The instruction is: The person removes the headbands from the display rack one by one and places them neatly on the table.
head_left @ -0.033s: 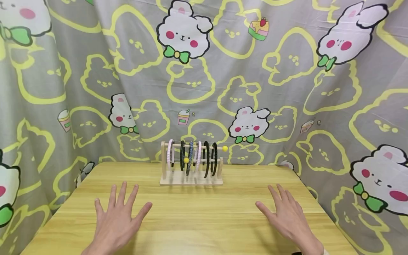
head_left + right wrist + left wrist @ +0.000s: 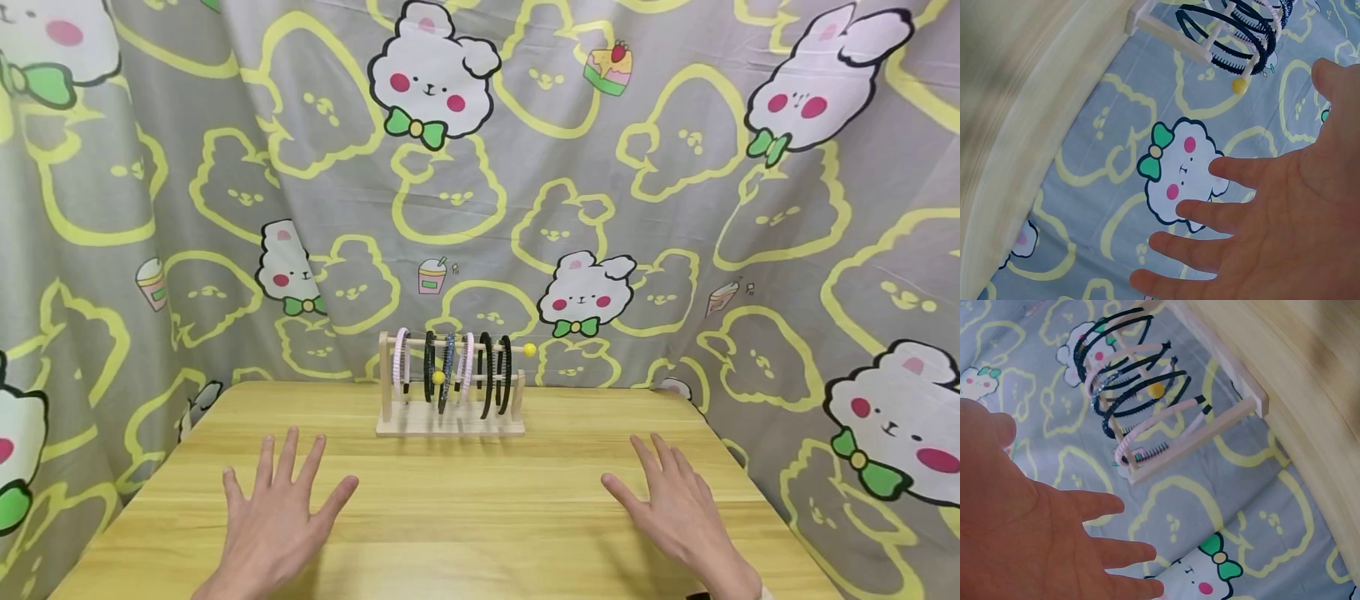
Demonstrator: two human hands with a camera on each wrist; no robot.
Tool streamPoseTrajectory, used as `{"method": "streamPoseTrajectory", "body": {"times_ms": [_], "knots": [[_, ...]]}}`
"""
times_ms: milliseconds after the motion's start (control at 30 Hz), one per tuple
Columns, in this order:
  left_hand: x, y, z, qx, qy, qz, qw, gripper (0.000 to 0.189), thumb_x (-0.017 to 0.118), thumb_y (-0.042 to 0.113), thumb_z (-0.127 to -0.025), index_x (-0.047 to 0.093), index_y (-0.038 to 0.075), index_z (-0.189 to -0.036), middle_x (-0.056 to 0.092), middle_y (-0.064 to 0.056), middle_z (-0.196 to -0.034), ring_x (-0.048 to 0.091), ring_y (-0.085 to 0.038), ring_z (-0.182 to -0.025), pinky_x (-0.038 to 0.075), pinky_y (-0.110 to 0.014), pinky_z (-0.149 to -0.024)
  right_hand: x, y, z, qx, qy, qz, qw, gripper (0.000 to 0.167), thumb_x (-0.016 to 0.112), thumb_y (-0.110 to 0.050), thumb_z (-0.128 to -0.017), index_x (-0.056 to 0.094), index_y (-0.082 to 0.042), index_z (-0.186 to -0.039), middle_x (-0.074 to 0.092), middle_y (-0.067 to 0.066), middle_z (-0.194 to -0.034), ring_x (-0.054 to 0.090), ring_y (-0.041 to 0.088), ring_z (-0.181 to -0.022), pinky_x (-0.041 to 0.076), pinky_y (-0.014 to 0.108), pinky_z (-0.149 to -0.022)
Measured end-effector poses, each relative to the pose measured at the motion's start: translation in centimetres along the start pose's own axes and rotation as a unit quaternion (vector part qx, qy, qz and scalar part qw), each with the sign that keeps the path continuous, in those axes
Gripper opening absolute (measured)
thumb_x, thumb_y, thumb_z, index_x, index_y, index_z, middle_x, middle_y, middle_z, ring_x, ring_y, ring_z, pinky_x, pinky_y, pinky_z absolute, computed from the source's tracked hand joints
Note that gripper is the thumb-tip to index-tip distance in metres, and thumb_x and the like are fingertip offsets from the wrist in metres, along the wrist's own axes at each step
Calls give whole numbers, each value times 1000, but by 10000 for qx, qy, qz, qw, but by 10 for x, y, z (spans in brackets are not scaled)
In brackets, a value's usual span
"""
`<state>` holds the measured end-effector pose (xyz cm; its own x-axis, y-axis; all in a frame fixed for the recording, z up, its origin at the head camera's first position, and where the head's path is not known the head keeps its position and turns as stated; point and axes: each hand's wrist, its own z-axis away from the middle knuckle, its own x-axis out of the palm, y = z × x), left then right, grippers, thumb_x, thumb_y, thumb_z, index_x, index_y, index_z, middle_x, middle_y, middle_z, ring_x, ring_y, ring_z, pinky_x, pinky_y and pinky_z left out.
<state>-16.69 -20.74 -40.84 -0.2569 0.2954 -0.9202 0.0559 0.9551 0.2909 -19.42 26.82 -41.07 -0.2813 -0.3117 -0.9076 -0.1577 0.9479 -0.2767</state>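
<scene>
In the head view my left hand (image 2: 272, 527) is held over the near left of the wooden table, palm down, fingers spread and straight. Opposite it, my right hand (image 2: 681, 518) hovers on the near right with its fingers extended; both hold nothing. Between them, farther back, stands a pale wooden rack (image 2: 450, 429) with two bars carrying several headbands. A pink headband (image 2: 399, 371) hangs at the left end, then a dark one, a blue glittery headband (image 2: 447, 371), another pink one, and black headbands (image 2: 487, 375) on the right. Neither hand touches the rack.
Yellow balls cap the rack's bars, one upper right (image 2: 529, 350), one lower and nearer the middle. Behind and beside the table (image 2: 465, 517) hangs a grey curtain (image 2: 480, 225) printed with white rabbits and yellow outlines. The rack stands near the table's back edge.
</scene>
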Motion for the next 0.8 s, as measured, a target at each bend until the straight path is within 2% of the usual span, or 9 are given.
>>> {"method": "streamPoseTrajectory", "body": {"times_ms": [267, 400, 533, 700, 800], "knots": [[0, 0, -3, -7, 9, 92, 10000, 88, 39, 72, -99, 35, 6, -158, 18, -33, -164, 7, -58, -150, -8, -89, -101, 0, -2, -2, -24, 18, -252, 9997, 82, 51, -64, -100, 41, -2, -153, 34, 32, -158, 36, 58, -138, 37, 77, -101], [-6, 2, -9, -8, 142, 245, 9996, 88, 40, 71, -100, 35, 6, -158, 21, -32, -164, 8, -57, -150, -6, -88, -103, -2, -6, -7, -41, 85, -507, 9987, 83, 53, -63, -100, 40, -2, -154, 38, 30, -156, 39, 54, -138, 38, 74, -103], [-13, 4, -19, 88, 424, 609, 9972, 83, 43, 66, -101, 35, 5, -157, 29, -30, -161, 13, -55, -150, 1, -88, -104, -4, -11, -15, -188, 352, -642, 9971, 77, 60, -57, -99, 45, -1, -150, 48, 27, -149, 47, 50, -133, 42, 69, -103], [-20, 5, -35, 385, 1051, 1268, 9856, 70, 50, 51, -105, 42, 1, -152, 43, -29, -152, 31, -53, -143, 17, -83, -105, -3, -18, -23, -327, 600, -855, 9940, 70, 66, -48, -99, 47, -1, -147, 54, 23, -143, 54, 46, -128, 48, 65, -98], [-23, 6, -44, 458, 1180, 1752, 9764, 66, 51, 47, -106, 42, -1, -151, 45, -28, -151, 36, -52, -140, 26, -75, -107, -2, -23, -29, -363, 664, -1050, 9916, 68, 66, -46, -99, 47, -3, -148, 56, 20, -143, 57, 42, -125, 51, 61, -96]]}}
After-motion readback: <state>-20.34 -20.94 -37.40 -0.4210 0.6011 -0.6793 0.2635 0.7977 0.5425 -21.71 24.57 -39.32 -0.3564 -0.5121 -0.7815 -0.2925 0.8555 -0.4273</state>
